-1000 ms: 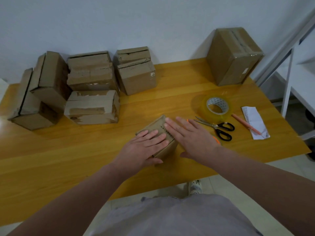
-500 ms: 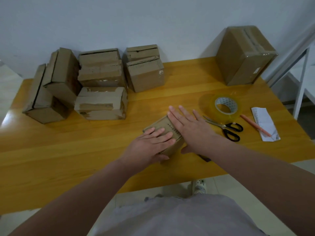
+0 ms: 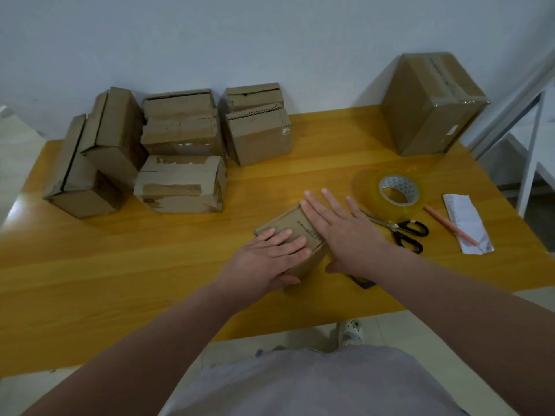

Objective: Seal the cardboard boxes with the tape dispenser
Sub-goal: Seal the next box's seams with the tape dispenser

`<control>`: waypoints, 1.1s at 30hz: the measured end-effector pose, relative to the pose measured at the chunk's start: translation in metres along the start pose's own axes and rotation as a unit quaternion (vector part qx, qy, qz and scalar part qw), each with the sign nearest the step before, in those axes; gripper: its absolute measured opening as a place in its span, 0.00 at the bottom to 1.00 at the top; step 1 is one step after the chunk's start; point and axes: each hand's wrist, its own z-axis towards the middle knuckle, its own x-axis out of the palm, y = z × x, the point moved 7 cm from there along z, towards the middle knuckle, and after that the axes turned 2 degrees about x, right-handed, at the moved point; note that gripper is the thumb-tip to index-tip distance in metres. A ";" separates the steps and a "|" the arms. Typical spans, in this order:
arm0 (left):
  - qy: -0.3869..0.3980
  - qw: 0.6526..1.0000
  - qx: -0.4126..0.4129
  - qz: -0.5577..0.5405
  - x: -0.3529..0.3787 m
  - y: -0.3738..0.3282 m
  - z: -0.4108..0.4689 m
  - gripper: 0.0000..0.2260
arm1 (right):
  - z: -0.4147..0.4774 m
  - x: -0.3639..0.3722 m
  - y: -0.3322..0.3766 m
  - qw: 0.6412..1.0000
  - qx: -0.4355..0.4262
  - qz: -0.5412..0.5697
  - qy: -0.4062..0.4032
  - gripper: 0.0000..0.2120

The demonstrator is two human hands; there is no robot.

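Observation:
A small cardboard box [image 3: 288, 225] sits on the yellow wooden table [image 3: 150, 274] near its front edge. My left hand [image 3: 267, 259] lies flat on the box's near top, fingers straight, thumb down the front side. My right hand [image 3: 342, 229] presses flat over the box's right top edge, fingers spread. A roll of clear tape [image 3: 393, 190] lies flat on the table just right of my right hand. Most of the box is hidden under my hands.
Several worn cardboard boxes [image 3: 180, 181] are piled at the back left. A larger taped box [image 3: 429, 106] stands at the back right. Black-handled scissors [image 3: 402, 229], an orange pen [image 3: 450, 225] and a white paper slip [image 3: 467, 223] lie right of the tape. A dark object [image 3: 365, 283] shows under my right wrist.
My right hand has slid a little farther forward over the box's right top edge. The left hand has stayed flat on the box. The view shifted slightly.

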 end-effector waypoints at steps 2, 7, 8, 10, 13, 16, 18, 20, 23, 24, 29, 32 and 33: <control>-0.003 1.000 0.000 -0.008 0.000 -0.001 -0.001 0.22 | -0.004 -0.001 0.007 1.000 -0.013 0.002 -0.008 0.59; -0.003 1.000 -0.006 -0.028 0.001 -0.003 -0.004 0.21 | -0.012 -0.003 0.017 0.998 -0.057 0.020 -0.022 0.55; -0.003 1.000 -0.007 -0.029 0.001 -0.004 -0.005 0.21 | -0.013 -0.004 0.017 0.997 -0.065 0.033 -0.021 0.54; 0.000 0.999 -0.020 -0.026 0.001 -0.003 -0.009 0.21 | -0.012 -0.006 0.013 0.995 -0.069 0.064 -0.030 0.53; 0.007 0.994 -0.084 -0.071 -0.005 0.007 -0.010 0.26 | -0.009 -0.009 0.000 0.986 -0.026 0.156 -0.044 0.52; 0.042 0.966 -0.205 -0.150 -0.010 0.022 -0.005 0.37 | -0.007 -0.007 -0.007 0.973 0.004 0.226 -0.040 0.53; 0.100 0.941 -0.289 -0.146 -0.007 0.033 -0.003 0.42 | -0.005 -0.005 -0.008 0.964 0.016 0.262 -0.029 0.53; 0.124 0.918 -0.349 -0.142 -0.008 0.045 -0.001 0.44 | -0.002 -0.002 -0.006 0.951 0.024 0.307 -0.017 0.51; 0.098 0.883 -0.409 -0.207 -0.016 0.066 -0.001 0.45 | 0.004 0.003 -0.007 0.924 0.046 0.381 -0.014 0.51; 0.086 0.869 -0.424 -0.242 -0.017 0.073 -0.002 0.46 | 0.005 0.005 -0.009 0.913 0.053 0.404 -0.011 0.51; 0.048 0.753 -0.438 -0.489 -0.016 0.088 -0.008 0.47 | 0.007 0.012 -0.017 0.865 0.061 0.497 0.047 0.56; 0.029 0.703 -0.402 -0.586 -0.011 0.086 -0.007 0.41 | 0.006 0.012 -0.021 0.848 0.063 0.522 0.065 0.55; 0.020 0.702 -0.396 -0.591 -0.009 0.085 -0.006 0.36 | 0.006 0.013 -0.023 0.848 0.072 0.522 0.064 0.54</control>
